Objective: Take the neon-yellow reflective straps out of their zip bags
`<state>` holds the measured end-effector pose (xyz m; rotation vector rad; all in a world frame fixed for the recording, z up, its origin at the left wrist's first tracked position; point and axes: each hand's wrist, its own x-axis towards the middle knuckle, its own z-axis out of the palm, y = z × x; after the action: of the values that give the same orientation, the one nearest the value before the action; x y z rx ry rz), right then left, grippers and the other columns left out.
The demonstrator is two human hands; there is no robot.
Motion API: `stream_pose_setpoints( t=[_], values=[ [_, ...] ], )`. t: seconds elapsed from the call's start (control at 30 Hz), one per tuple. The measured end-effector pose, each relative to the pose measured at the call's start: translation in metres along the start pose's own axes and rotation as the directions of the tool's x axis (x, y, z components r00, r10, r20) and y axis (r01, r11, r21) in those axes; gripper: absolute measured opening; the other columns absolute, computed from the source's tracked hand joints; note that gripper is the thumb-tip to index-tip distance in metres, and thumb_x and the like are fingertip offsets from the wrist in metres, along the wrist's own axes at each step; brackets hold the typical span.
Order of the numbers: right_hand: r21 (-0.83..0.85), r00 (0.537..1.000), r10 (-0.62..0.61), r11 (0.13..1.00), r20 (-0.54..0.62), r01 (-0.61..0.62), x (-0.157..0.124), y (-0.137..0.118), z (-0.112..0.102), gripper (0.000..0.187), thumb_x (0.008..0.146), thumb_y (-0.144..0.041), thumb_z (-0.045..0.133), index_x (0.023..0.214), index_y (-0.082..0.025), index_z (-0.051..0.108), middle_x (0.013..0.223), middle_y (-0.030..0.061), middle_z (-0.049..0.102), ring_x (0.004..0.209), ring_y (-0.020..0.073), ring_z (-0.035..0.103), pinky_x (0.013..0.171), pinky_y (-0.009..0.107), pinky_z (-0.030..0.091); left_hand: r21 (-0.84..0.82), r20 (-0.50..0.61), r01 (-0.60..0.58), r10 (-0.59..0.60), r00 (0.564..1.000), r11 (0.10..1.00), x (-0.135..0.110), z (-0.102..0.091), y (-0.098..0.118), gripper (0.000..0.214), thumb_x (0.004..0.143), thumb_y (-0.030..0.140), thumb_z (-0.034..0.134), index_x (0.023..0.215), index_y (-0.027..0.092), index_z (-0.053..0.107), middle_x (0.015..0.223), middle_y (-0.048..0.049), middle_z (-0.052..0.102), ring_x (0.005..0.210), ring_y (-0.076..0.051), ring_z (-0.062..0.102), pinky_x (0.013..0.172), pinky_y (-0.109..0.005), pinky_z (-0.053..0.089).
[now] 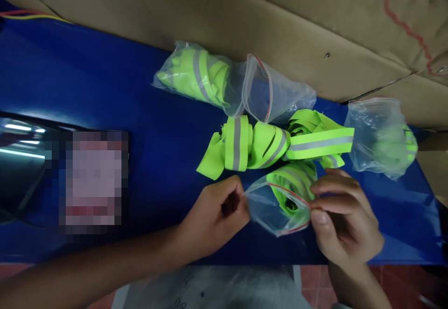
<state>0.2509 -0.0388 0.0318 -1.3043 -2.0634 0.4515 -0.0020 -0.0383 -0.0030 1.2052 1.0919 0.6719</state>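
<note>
A clear zip bag (pixel 262 213) with a red seal line lies between my hands, its mouth parted toward me. Inside it sits a rolled neon-yellow reflective strap (pixel 296 183) with a grey stripe and a small dark piece. My left hand (pixel 219 215) pinches the bag's left edge with curled fingers. At the other end of the seal, my right hand (pixel 345 213) grips the rim between thumb and fingers. Just beyond the bag, loose reflective straps (pixel 261 143) lie bundled on the blue table.
Behind are a filled zip bag (pixel 196 73) and an open-mouthed clear bag (pixel 280 94). Another bag with straps (pixel 381 136) stands at right. Brown cardboard (pixel 280 24) borders the blue table (pixel 140 94) at the back. Left are a dark glossy object (pixel 21 169) and a blurred-out item (pixel 93 178).
</note>
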Motion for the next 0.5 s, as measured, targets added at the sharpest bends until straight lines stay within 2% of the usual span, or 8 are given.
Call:
stream_pose_setpoints(
  t=[0.1, 0.17, 0.23, 0.3, 0.37, 0.4, 0.5],
  values=[
    [0.050, 0.992, 0.120, 0.992, -0.031, -0.118, 0.010, 0.004, 0.005, 0.009, 0.097, -0.018, 0.059, 0.104, -0.022, 0.065, 0.105, 0.0071, 0.067, 0.101, 0.0230, 0.065, 0.091, 0.040, 0.051, 0.200, -0.089, -0.221, 0.242, 0.966, 0.955, -0.005, 0.002, -0.004, 0.015, 0.093, 0.015, 0.062, 0.086, 0.020, 0.049, 0.079, 0.0032, 0.056, 0.062, -0.006, 0.051, 0.058, -0.018, 0.042],
    [-0.060, 0.977, 0.210, 0.975, -0.047, -0.212, 0.015, 0.010, 0.004, 0.004, 0.100, -0.022, 0.061, 0.102, -0.022, 0.064, 0.100, 0.0056, 0.067, 0.097, 0.0204, 0.065, 0.086, 0.035, 0.051, 0.261, -0.052, -0.364, 0.390, 0.919, 0.894, -0.008, 0.003, -0.005, 0.015, 0.092, 0.006, 0.059, 0.093, 0.020, 0.052, 0.087, 0.0014, 0.061, 0.071, -0.007, 0.059, 0.064, -0.017, 0.047],
    [-0.208, 0.965, 0.255, 0.943, -0.054, -0.261, 0.017, 0.018, 0.001, 0.008, 0.101, -0.029, 0.063, 0.097, -0.022, 0.063, 0.093, 0.0034, 0.067, 0.088, 0.0184, 0.066, 0.080, 0.032, 0.050, 0.290, 0.035, -0.417, 0.426, 0.904, 0.861, -0.009, 0.003, -0.005, 0.017, 0.094, 0.003, 0.056, 0.096, 0.020, 0.058, 0.089, 0.0006, 0.066, 0.074, -0.008, 0.064, 0.065, -0.017, 0.048],
    [-0.356, 0.943, 0.332, 0.878, -0.024, -0.319, 0.016, 0.026, -0.004, 0.018, 0.102, -0.040, 0.062, 0.098, -0.022, 0.065, 0.091, 0.0030, 0.071, 0.080, 0.0186, 0.067, 0.073, 0.031, 0.049, 0.314, 0.072, -0.342, 0.337, 0.939, 0.886, -0.007, 0.002, -0.004, 0.013, 0.096, 0.008, 0.059, 0.096, 0.020, 0.064, 0.084, 0.0011, 0.069, 0.067, -0.008, 0.063, 0.060, -0.017, 0.046],
    [-0.439, 0.905, 0.424, 0.817, 0.021, -0.373, 0.015, 0.031, -0.008, 0.029, 0.103, -0.050, 0.058, 0.104, -0.023, 0.068, 0.092, 0.0033, 0.075, 0.076, 0.0200, 0.069, 0.067, 0.032, 0.047, 0.307, 0.084, -0.183, 0.165, 0.983, 0.934, -0.003, 0.001, -0.002, 0.003, 0.095, 0.018, 0.067, 0.093, 0.020, 0.069, 0.076, 0.0021, 0.070, 0.058, -0.008, 0.060, 0.054, -0.019, 0.042],
    [-0.442, 0.888, 0.456, 0.809, 0.058, -0.386, 0.014, 0.033, -0.009, 0.033, 0.104, -0.053, 0.055, 0.108, -0.024, 0.069, 0.093, 0.0032, 0.077, 0.075, 0.0205, 0.071, 0.065, 0.032, 0.047, 0.285, 0.099, -0.093, 0.067, 0.993, 0.954, 0.000, 0.000, -0.001, 0.005, 0.093, 0.024, 0.071, 0.095, 0.020, 0.071, 0.073, 0.0022, 0.070, 0.057, -0.009, 0.060, 0.052, -0.019, 0.042],
    [-0.306, 0.873, 0.462, 0.862, 0.152, -0.403, 0.013, 0.034, -0.010, 0.032, 0.105, -0.052, 0.054, 0.106, -0.023, 0.068, 0.090, 0.0018, 0.076, 0.076, 0.0183, 0.072, 0.064, 0.029, 0.048, 0.150, 0.151, 0.185, -0.207, 0.967, 0.971, 0.005, -0.002, -0.001, 0.030, 0.090, 0.035, 0.075, 0.116, 0.020, 0.071, 0.068, 0.0019, 0.070, 0.055, -0.012, 0.063, 0.047, -0.019, 0.043]
  ],
)
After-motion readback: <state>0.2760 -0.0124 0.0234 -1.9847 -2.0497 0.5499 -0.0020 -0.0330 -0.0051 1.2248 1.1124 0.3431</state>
